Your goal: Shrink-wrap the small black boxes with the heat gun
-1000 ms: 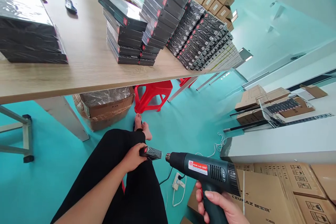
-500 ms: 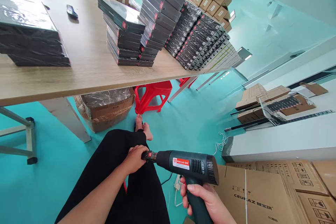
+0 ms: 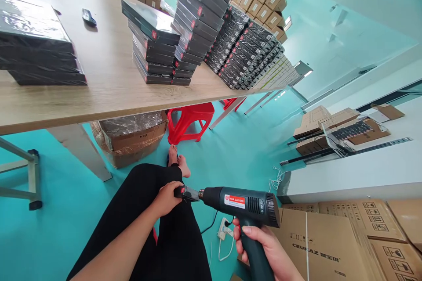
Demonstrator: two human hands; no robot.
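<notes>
My right hand (image 3: pixel 268 246) is wrapped round the handle of a dark green heat gun (image 3: pixel 252 206) with a red and white label. Its metal nozzle points left at a small black box (image 3: pixel 188 193) with a red mark, seen nearly end-on over my legs. My left hand (image 3: pixel 167 199) grips that box, with its fingers partly hidden behind the wrist. A narrow gap, if any, separates nozzle and box; I cannot tell if they touch. Above, stacks of film-wrapped black boxes (image 3: pixel 158 59) stand on the wooden table (image 3: pixel 105 83).
More wrapped black boxes (image 3: pixel 36 39) lie at the table's left. Beneath it are an open carton (image 3: pixel 138 138) and a red stool (image 3: pixel 191 118). Large cardboard boxes (image 3: pixel 323 246) stand at my right. A white power strip (image 3: pixel 224 230) with cords lies on the floor beside my leg.
The heat gun has shifted slightly right. The box has turned, so more of its shiny side shows. More of the power strip is visible below the gun.
</notes>
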